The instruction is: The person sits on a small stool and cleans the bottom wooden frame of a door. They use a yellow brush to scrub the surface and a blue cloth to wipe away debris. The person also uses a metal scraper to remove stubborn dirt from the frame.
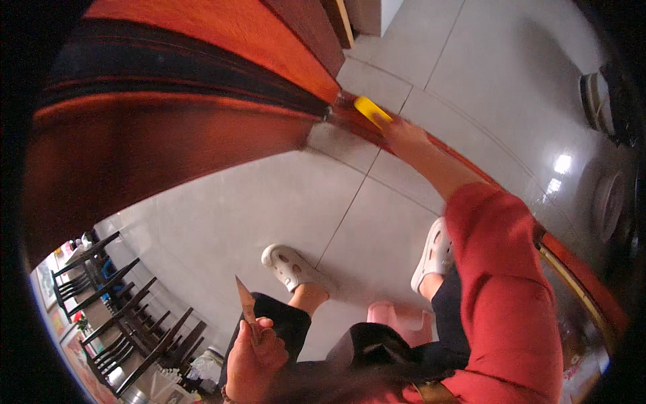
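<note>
In my left hand (260,348), near my lap, is a slim pointed tool (244,297), which looks like a small knife. Its tip points up and away from me. My right hand (406,137) reaches far forward and grips a yellow object (368,108), probably plastic. The fingers are blurred, and they partly cover it. This object lies over a narrow red-brown wooden strip (352,117), close to the corner of a large glossy red-brown wooden panel (161,134). I cannot tell whether the yellow object touches the wood.
My feet, in white clogs (290,267), rest on grey floor tiles (222,202). A pink plastic stool (386,315) is partly under me. Dark wooden chairs (146,348) appear at lower left. A shoe-like dark and white thing (600,103) is at the right rim.
</note>
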The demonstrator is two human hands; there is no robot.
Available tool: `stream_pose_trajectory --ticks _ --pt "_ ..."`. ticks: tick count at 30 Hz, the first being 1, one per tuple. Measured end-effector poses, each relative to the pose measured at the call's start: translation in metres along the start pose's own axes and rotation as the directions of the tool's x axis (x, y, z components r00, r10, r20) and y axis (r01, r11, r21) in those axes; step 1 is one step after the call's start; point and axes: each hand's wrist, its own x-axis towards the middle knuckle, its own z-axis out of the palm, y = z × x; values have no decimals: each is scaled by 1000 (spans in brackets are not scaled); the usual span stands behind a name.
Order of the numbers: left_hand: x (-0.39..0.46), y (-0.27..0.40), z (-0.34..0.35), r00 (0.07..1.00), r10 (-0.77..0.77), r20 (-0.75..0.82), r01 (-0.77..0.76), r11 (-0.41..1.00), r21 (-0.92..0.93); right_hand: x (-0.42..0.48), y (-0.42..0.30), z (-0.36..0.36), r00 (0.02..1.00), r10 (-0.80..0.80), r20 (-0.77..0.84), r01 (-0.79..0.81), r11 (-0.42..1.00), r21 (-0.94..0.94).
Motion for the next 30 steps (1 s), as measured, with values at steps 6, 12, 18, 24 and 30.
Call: stream_pose_trajectory --ticks 6,12,18,24,30 --pt "0 2 -6 999 -42 -2 42 999 0 -88 59 -13 978 109 178 -67 972 -225" --pt "3 -5 11 997 13 74 -20 994 103 1 9 -10 1000 -25 16 26 994 -108" --pt "1 1 -4 999 -28 36 24 993 118 -66 32 -15 998 20 60 -10 986 -165" --pt "2 -10 -32 985 -104 138 76 978 194 -152 88 -17 956 215 200 -143 936 -322" --pt "49 -38 -29 984 135 115 -164 941 297 -134 28 64 999 13 -48 -14 1000 -17"
